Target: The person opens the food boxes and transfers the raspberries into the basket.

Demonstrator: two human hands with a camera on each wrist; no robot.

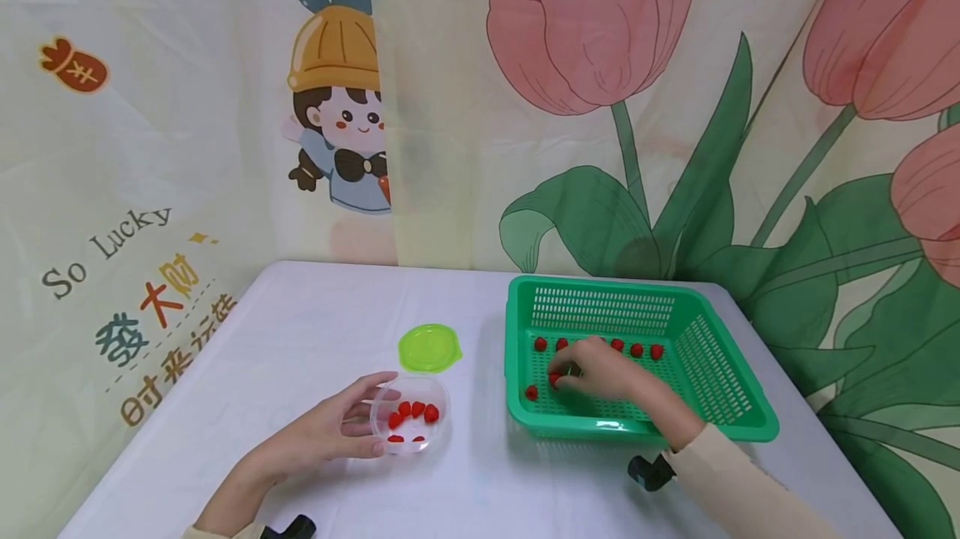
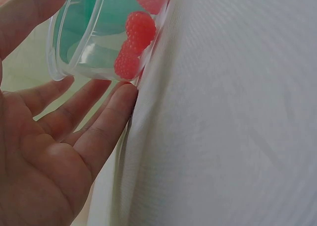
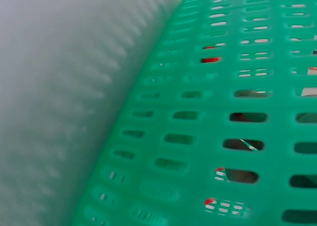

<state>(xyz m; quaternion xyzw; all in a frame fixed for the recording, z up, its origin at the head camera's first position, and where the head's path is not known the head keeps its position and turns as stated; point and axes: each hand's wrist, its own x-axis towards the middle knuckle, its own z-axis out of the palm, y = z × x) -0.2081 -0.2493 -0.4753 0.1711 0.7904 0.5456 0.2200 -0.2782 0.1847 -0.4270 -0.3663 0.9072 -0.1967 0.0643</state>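
Observation:
My left hand (image 1: 322, 435) holds a clear round plastic tub (image 1: 442, 414) on the table, with thumb and fingers spread around its left side. Several red raspberries (image 2: 140, 30) lie at the bottom of the tub. Over in the green basket (image 1: 600, 426), my right hand (image 1: 600, 368) reaches down and pinches a raspberry (image 1: 553, 380) at its fingertips. Another raspberry (image 1: 532, 392) lies close to the left of it, and several form a row along the back, partly hidden by the hand. The right wrist view shows the basket's slotted wall (image 3: 208, 97), hiding most of that hand.
A bright green lid (image 1: 430, 347) lies on the white tablecloth (image 1: 337, 306) just behind the tub. The basket stands at the right, its raised walls around the berries. Behind the table hangs a printed curtain (image 1: 442, 106) with tulips and a cartoon figure.

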